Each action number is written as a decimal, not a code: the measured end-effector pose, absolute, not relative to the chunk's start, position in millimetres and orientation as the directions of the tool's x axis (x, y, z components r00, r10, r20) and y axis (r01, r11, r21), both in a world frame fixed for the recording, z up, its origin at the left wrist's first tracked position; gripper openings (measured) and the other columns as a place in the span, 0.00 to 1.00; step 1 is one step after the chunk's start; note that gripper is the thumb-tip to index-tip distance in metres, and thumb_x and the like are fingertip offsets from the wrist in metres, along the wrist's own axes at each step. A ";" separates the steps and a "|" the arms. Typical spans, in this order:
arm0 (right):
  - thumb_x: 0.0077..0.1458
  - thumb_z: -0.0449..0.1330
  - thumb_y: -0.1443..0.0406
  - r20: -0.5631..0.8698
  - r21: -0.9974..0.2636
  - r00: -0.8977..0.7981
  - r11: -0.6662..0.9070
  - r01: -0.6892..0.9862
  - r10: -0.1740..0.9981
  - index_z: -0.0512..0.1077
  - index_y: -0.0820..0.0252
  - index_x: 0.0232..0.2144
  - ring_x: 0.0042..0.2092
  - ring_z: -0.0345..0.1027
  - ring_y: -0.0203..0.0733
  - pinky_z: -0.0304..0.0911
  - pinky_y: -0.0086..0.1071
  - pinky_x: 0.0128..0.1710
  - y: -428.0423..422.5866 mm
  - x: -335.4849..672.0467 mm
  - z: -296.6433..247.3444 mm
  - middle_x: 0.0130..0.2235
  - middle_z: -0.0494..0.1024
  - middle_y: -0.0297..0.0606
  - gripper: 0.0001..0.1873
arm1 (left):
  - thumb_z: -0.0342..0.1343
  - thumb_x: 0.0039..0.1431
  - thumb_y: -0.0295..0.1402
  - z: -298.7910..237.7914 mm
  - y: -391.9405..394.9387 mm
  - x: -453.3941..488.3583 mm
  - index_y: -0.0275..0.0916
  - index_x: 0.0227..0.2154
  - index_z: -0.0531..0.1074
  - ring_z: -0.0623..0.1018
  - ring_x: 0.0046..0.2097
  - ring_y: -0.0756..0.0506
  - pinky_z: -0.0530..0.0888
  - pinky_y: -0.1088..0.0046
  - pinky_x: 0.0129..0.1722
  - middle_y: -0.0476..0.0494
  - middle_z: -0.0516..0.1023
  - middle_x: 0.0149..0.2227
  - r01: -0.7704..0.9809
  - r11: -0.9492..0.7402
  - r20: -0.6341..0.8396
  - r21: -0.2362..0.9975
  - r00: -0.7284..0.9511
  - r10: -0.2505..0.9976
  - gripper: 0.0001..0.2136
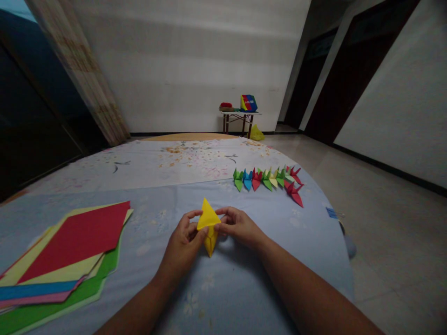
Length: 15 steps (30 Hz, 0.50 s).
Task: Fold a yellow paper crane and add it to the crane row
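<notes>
A yellow folded paper (208,222), shaped like a narrow kite with a point up and a point down, stands just above the blue cloth of the table (244,279). My left hand (183,244) pinches its left side with thumb and fingers. My right hand (237,226) pinches its right side at the middle fold. Both hands are closed on the paper.
A fanned stack of coloured paper sheets (66,253), red on top, lies at the left. A row of several finished paper cranes (270,179) sits at the far right of the table. A small table with colourful items (240,111) stands by the far wall.
</notes>
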State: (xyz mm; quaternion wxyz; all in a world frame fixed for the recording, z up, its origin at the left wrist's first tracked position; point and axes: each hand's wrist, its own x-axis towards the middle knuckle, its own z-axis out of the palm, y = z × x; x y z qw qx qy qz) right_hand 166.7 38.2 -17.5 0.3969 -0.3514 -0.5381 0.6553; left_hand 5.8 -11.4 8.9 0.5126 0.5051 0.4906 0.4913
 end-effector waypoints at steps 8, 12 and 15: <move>0.33 0.69 0.57 -0.022 -0.971 -0.420 -0.120 -0.207 0.907 0.68 0.64 0.24 0.24 0.64 0.29 0.59 0.25 0.27 35.3 165.7 -12.6 0.22 0.72 0.29 0.20 | 0.61 0.45 0.37 4.4 -7.6 6.2 0.37 0.45 0.61 0.77 0.40 0.43 0.72 0.68 0.39 0.41 0.76 0.40 -0.031 0.020 -0.022 0.999 -0.063 0.998 0.24; 0.34 0.69 0.57 0.009 -0.966 -0.441 -0.107 -0.237 0.898 0.69 0.64 0.25 0.26 0.66 0.30 0.61 0.26 0.29 34.7 166.3 -12.6 0.24 0.73 0.31 0.19 | 0.60 0.46 0.40 6.9 -7.7 6.9 0.34 0.41 0.68 0.77 0.39 0.42 0.72 0.69 0.38 0.38 0.78 0.39 -0.105 0.154 -0.149 0.983 0.050 0.988 0.21; 0.34 0.69 0.57 0.013 -0.964 -0.452 -0.108 -0.242 0.892 0.69 0.64 0.25 0.26 0.66 0.30 0.61 0.26 0.30 35.0 166.5 -13.9 0.24 0.73 0.30 0.19 | 0.59 0.48 0.40 7.0 -8.3 6.1 0.34 0.39 0.72 0.77 0.39 0.43 0.71 0.71 0.38 0.40 0.79 0.37 -0.121 0.172 -0.157 0.978 0.129 0.979 0.17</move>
